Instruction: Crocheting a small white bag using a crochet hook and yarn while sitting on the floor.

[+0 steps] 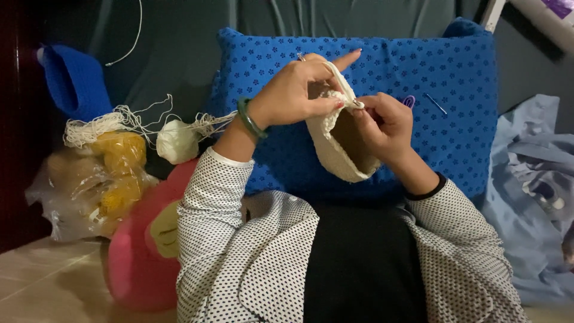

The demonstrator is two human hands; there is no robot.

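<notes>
Head view: a cream crochet pouch (341, 143) is held up between both hands, in front of a blue cushion (454, 90). The left hand (299, 93) is closed on the upper rim of the pouch; the thumb and the middle fingers are pressed together on the edge, while the index finger (348, 58) is stretched out straight, pointing up and to the right. A green bangle (248, 118) is worn on this wrist. The right hand (385, 122) is pinched on a small hook (357, 103), whose metal tip is seen just at the rim, between the fingertips of the two hands. Its other fingers are curled against the right side of the pouch. The pouch hangs below the fingers, its long axis running down and slightly to the right, with the open mouth turned toward the right hand. Both hands are touching it; the working point lies at the top, where the fingertips nearly meet. Yarn (197, 122) is led away from the left wrist to a pale ball (176, 142), well apart from the fingers. A second hook (436, 103) is lying on the cushion, right of the right hand.
</notes>
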